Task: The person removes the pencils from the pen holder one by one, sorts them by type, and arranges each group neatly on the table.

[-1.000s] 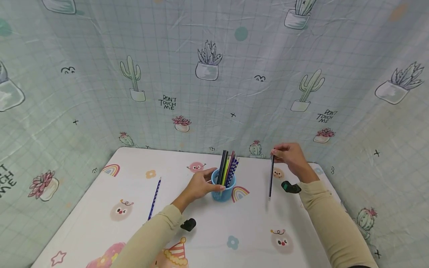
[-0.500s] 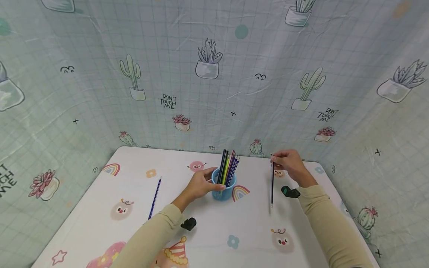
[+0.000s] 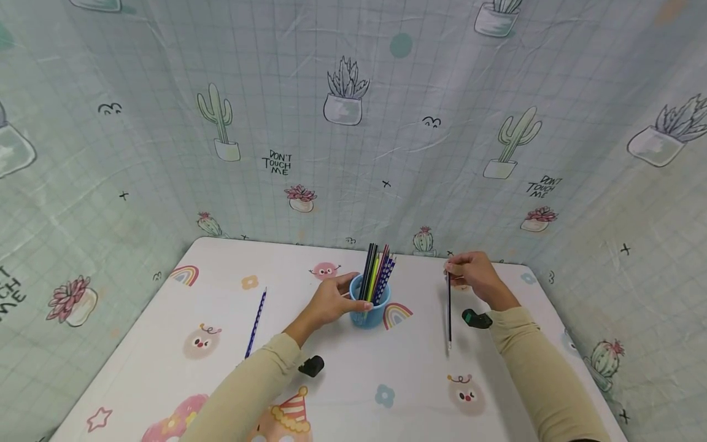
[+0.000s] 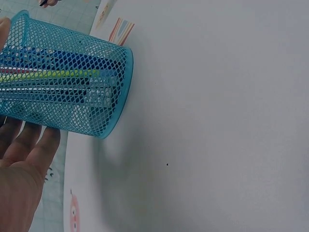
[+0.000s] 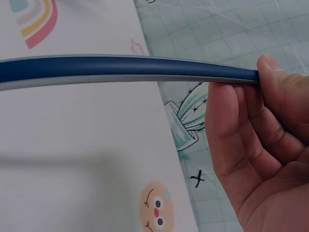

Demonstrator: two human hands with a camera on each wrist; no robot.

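The left hand [image 3: 330, 305] wraps its curled fingers around the blue mesh pencil cup [image 3: 369, 309], which stands upright mid-table [image 3: 342, 393] holding several pencils, while the right hand [image 3: 474, 277] pinches the far end of a dark blue pencil [image 3: 449, 313] at the fingertips, the pencil's tip just above the tabletop.

A blue dotted pencil [image 3: 255, 323] lies at nine o'clock on the white cartoon-printed desk [image 3: 342, 393]. A cactus-print cloth [image 3: 353, 123] hangs at twelve o'clock.
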